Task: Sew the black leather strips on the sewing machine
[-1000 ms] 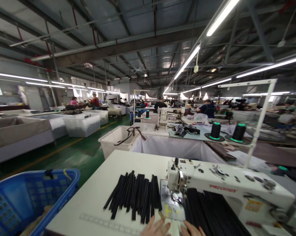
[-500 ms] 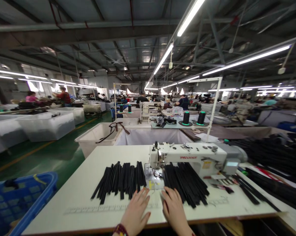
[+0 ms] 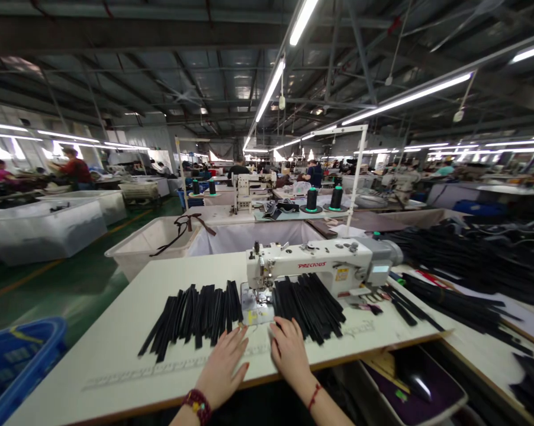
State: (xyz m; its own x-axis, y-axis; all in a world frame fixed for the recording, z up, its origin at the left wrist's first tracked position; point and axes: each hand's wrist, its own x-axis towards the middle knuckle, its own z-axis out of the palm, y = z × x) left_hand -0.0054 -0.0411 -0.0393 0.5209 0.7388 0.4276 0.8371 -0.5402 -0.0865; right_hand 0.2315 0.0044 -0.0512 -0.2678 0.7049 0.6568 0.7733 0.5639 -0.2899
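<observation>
My left hand [image 3: 225, 362] lies palm down near the table's front edge, fingers stretched out, holding nothing I can see. Its fingertips are by the lower end of a row of black strips [image 3: 196, 313] and the sewing machine's metal plate [image 3: 256, 306]. With its fingers extended, my right hand [image 3: 290, 350] rests just in front of a second bunch of black strips [image 3: 309, 307], fingertips at their near left edge. Between the two bunches stands the needle end of the white sewing machine [image 3: 309, 265]. Whatever is under my palms is hidden.
Scissors-like tools [image 3: 369, 307] and loose black strips [image 3: 404, 310] lie at the table's right. A blue basket [image 3: 22, 361] stands at left; a white bin [image 3: 134, 242] is beyond the table. An open drawer [image 3: 420, 384] sits below right. Several people work farther back.
The view has turned right and slightly down, so the table and machine appear farther left and the drawer shows more. Both hands keep about the same places before the strips.
</observation>
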